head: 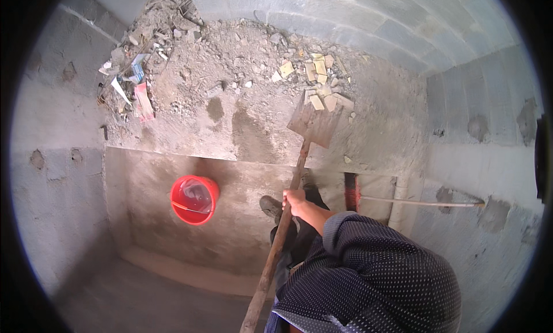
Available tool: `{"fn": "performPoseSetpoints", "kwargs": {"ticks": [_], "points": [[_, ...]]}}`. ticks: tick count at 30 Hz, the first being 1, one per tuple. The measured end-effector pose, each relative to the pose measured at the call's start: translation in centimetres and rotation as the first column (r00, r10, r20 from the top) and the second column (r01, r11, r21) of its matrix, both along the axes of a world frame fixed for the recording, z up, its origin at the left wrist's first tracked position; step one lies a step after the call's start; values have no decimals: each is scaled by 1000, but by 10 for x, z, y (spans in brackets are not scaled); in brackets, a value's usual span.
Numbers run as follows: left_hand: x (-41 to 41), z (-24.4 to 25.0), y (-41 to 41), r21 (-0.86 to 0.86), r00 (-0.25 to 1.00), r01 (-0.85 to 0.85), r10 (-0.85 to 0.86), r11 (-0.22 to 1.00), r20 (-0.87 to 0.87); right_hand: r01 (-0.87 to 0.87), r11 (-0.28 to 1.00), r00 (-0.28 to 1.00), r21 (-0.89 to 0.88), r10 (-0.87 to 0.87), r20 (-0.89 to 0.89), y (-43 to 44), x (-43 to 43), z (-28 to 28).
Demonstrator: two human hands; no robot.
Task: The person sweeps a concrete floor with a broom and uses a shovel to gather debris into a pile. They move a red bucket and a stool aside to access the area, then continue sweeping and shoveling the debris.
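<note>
My right hand grips the long wooden shaft of a square-bladed shovel partway along its length. The shaft runs down past the lower edge of the picture. Flat on the rubble-strewn raised floor lies the shovel's blade, dusty and brown. Several pale yellow broken pieces, perhaps tile, sit at its front edge, and I cannot tell how many rest on the metal. More such fragments lie just beyond. My left hand is out of view; a cuff of the dotted shirt shows at the bottom.
A red bucket stands on the lower floor, below the step edge. Rubble and scraps heap at upper left. A red-bristled broom with a thin stick lies near a pipe. Block walls surround the space.
</note>
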State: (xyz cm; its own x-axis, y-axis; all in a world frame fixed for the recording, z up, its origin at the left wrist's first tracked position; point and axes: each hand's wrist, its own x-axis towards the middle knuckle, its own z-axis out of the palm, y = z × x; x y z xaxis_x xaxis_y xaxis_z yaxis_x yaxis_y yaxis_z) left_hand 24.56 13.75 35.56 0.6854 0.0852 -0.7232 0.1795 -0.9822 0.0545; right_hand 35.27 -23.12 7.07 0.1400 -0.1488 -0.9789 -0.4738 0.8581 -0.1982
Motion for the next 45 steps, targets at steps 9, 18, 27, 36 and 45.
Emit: {"fn": "performPoseSetpoints", "kwargs": {"ticks": [9,18,27,36,45], "points": [[-8,-8,-100,61,974,101,-86,993,-209,-129,991,986,35,132,-102,-63,-9,29],[-12,-15,-156,89,930,155,-114,984,-350,-117,978,992,-175,122,19,-253,91,-20],[-42,-32,-155,46,906,127,-96,991,-413,-168,969,986,-183,168,-18,-271,118,-42],[-84,-83,-133,110,895,45,9,993,-445,-220,933,976,-286,210,-63,-210,77,-51],[-72,-82,-158,82,896,45,-4,996,-445,-258,928,966,-268,248,-72,-256,82,-45]]}}
